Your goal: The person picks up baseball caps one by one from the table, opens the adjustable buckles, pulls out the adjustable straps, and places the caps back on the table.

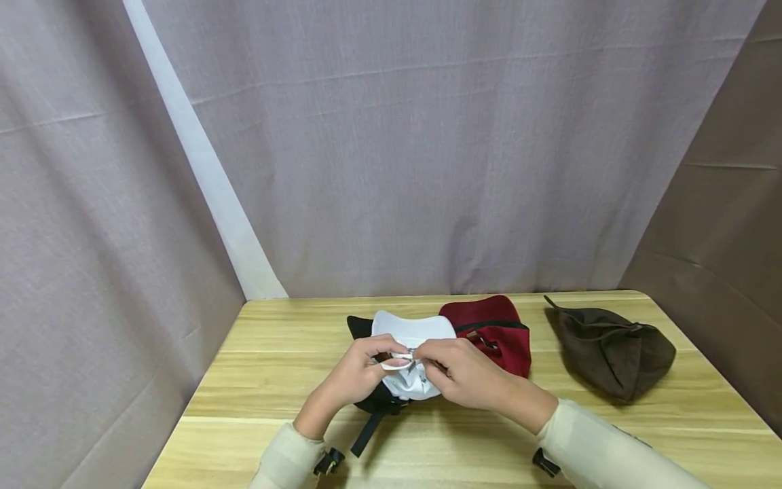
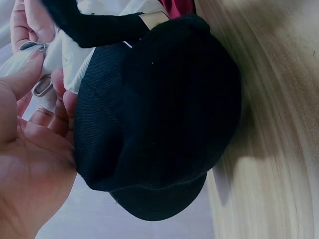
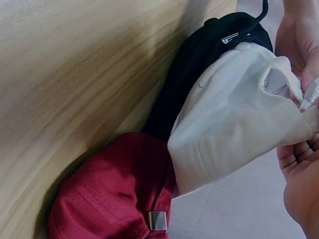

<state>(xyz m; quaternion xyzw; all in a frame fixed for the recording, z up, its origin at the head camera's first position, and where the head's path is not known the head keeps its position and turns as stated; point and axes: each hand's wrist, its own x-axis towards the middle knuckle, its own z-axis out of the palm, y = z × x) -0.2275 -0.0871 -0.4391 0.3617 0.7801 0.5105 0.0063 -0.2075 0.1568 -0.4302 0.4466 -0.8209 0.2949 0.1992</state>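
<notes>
A white cap (image 1: pixel 412 329) lies between both hands, its brim toward the back of the table. My left hand (image 1: pixel 354 372) pinches the cap's back strap, and a small metal buckle (image 2: pixel 43 85) on it shows by the fingers in the left wrist view. From the other side my right hand (image 1: pixel 467 375) pinches the strap close to the left fingertips. Partly beneath the white cap, a black cap (image 2: pixel 174 104) shows its crown and a dangling strap (image 1: pixel 368 433). The exact strap end under the fingers is hidden.
A dark red cap (image 1: pixel 482 314) with a metal clasp (image 3: pixel 157 220) touches the white cap on the right. Farther right rests a dark brown hat (image 1: pixel 617 350), folded and slumped. The wooden table (image 1: pixel 263 380) ends at grey curtains (image 1: pixel 391 170) behind.
</notes>
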